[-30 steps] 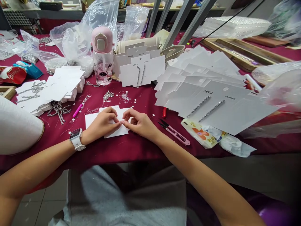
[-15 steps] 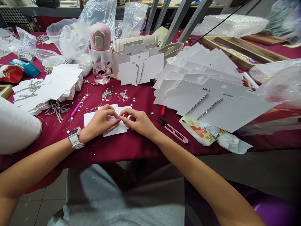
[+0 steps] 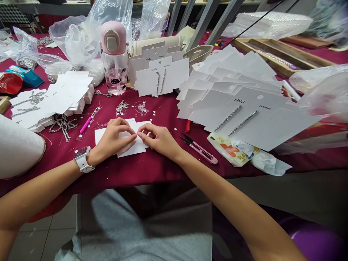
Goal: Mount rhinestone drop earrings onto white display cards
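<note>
My left hand (image 3: 115, 136) and my right hand (image 3: 157, 139) meet fingertip to fingertip over a white earring card (image 3: 133, 149) lying on the table. Both are closed in a pinch; whatever sits between the fingertips is too small to make out. Just beyond them are a little heap of silver earring pieces (image 3: 122, 107) and a heap of small clear bits (image 3: 142, 107). A pink-handled pointed tool (image 3: 86, 125) lies left of my left hand. Pink thread snips (image 3: 202, 152) rest to the right of my right hand.
A stack of cards with silver chain earrings (image 3: 272, 125) covers the right side. Behind my hands stand a pink-lidded bottle (image 3: 115, 61) and upright cards (image 3: 174, 79). More white cards (image 3: 67, 92) and silver chains (image 3: 63, 125) lie left, near a large white roll (image 3: 20, 148).
The view has shifted slightly. My hands stay over the card with fingertips together, the left fingers a little less bent.
</note>
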